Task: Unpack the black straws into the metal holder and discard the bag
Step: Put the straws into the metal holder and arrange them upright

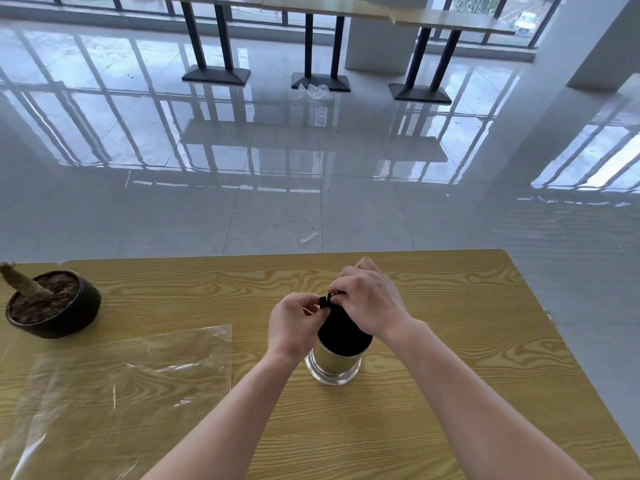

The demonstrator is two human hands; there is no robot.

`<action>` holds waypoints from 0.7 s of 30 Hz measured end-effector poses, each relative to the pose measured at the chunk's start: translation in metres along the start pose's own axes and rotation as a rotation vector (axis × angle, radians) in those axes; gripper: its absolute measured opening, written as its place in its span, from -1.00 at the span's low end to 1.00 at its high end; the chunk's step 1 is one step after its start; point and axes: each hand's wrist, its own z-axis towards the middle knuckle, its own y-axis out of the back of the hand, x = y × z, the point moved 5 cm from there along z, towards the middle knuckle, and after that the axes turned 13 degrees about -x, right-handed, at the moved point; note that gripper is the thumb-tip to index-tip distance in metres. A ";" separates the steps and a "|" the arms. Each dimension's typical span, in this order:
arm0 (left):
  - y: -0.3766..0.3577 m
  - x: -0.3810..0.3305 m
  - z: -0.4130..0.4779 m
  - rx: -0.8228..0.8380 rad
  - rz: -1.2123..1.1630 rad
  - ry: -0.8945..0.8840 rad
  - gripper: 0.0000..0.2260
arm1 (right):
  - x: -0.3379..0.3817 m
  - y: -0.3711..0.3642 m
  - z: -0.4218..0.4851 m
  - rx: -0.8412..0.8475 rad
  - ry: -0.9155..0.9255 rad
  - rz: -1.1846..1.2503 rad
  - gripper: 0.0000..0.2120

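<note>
Wood-grain surface [450, 341]; glossy tiled floor [311, 161] beyond. Metal holder [334, 367] mid-surface holds black straws [343, 336]. Left hand [294, 327] and right hand [370, 303] pinch straw tops. Empty bag [121, 382] flat near left edge.

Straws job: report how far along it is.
Done: the black straws stand in the metal holder, and the clear bag lies flat on the wooden table, apparently emptied. In hand: the left hand and right hand pinch at the straw tops, seemingly tidying them. Left: discard the bag, which neither hand touches.
</note>
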 end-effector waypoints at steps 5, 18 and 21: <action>0.001 -0.002 -0.002 0.002 -0.012 -0.003 -0.89 | -0.005 -0.001 0.007 0.072 -0.018 0.060 -0.91; -0.001 -0.005 -0.002 0.002 -0.023 -0.037 -0.94 | 0.006 0.001 0.010 0.131 0.053 0.088 -0.85; -0.001 -0.006 -0.002 0.011 -0.026 -0.037 -0.89 | 0.007 0.004 0.011 0.110 0.083 0.113 -0.89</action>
